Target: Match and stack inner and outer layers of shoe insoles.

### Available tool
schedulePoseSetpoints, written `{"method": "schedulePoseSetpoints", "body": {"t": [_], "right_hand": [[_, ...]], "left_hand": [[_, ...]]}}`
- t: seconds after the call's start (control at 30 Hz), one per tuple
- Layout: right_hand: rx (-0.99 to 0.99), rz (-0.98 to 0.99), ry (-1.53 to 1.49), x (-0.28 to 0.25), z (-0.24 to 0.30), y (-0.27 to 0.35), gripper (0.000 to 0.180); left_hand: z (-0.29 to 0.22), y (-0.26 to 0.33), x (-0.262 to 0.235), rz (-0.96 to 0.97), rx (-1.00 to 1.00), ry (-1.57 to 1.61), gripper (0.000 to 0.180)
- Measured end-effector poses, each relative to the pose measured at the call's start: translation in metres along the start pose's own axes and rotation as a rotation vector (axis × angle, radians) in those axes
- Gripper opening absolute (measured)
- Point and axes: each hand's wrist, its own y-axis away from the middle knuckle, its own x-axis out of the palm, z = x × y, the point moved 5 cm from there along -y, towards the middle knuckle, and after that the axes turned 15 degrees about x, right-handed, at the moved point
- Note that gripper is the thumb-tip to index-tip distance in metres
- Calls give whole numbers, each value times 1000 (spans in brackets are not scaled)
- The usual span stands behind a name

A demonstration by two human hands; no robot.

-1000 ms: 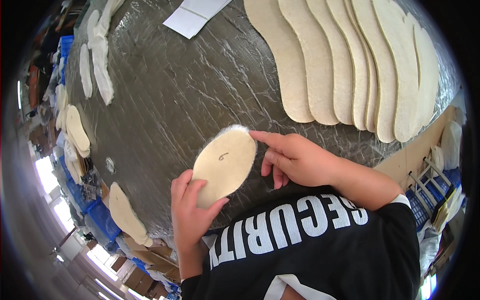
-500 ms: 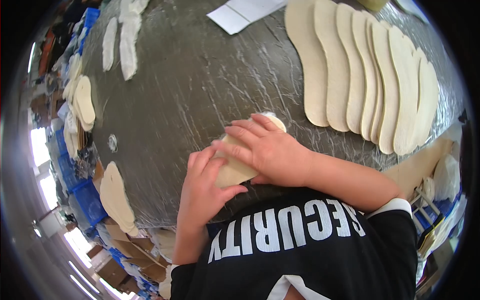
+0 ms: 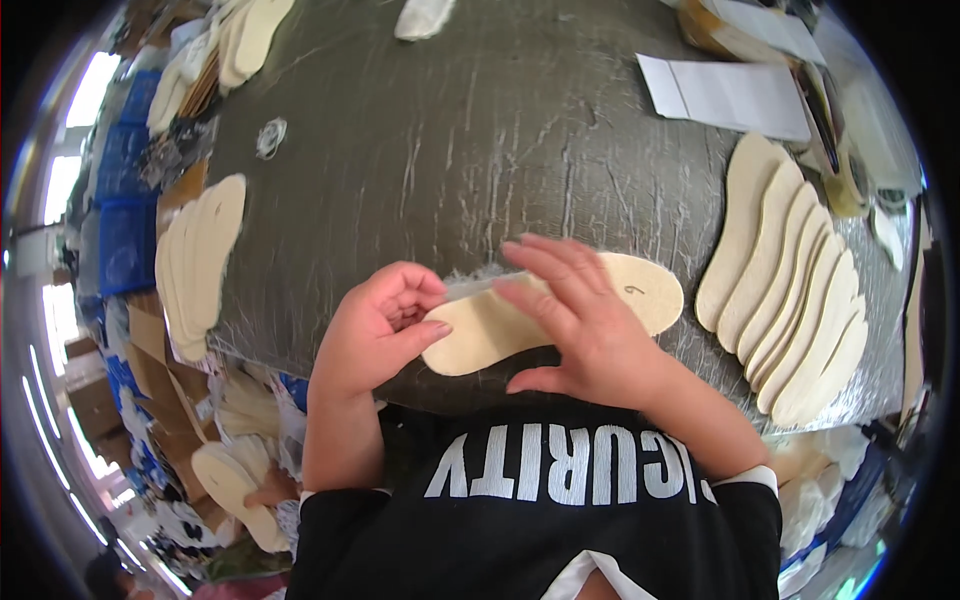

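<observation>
Insole (image 3: 560, 315): pale beige, foot-shaped, lying flat near the table's near edge, right in front of the person. Long axis runs left to right. A small handwritten mark sits near its right end. A fringe of white fuzz shows along its upper edge.
Left hand (image 3: 380, 335): fingers curled, thumb pressed on the insole's left end. It pinches a thin pale strip that runs along the insole's upper edge.
Right hand (image 3: 585, 325): fingers spread and laid flat across the middle of the insole, palm down, pressing on it. It grips nothing.
Table (image 3: 480, 150): dark grey, wrinkled covering, streaked with pale marks. The near edge curves under the hands.
Stack (image 3: 795, 305): a fanned row of bare insoles, overlapping, just right of the held one, not touching it.
Left pile (image 3: 200, 260): more insoles overlapping at the table's left edge, well apart from the hands.
Paper (image 3: 730, 95): white sheets at the far right of the table.
Far pieces (image 3: 245, 35): pale insoles at the far left corner; one white piece (image 3: 425, 15) at the far edge.
Tape scrap (image 3: 270, 135): small pale round thing on the table's left side; kind cannot be told.
Crates (image 3: 120, 215): blue, beyond the left edge.
Shirt (image 3: 540, 500): black, white lettering, at the lower edge.
</observation>
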Motion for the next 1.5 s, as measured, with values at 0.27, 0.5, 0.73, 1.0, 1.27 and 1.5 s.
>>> {"method": "schedulePoseSetpoints", "body": {"t": [0.27,0.5,0.73,1.0,1.27,1.5], "right_hand": [[-26,70,-196,10,16,-21,83],[39,89,-84,12,21,-29,76],[111,173,-4,22,18,-33,69],[91,159,137,15,21,-36,66],[98,128,114,10,17,-35,69],[89,108,118,12,14,-35,69]], "left_hand": [[28,8,-40,-319,-25,-301,24],[68,19,-28,-176,-387,-66,20],[70,15,-24,-126,-347,-18,15],[57,3,-11,-95,-124,200,10],[49,-5,-7,-48,-34,173,9],[44,-7,-7,-44,-48,166,10]]}}
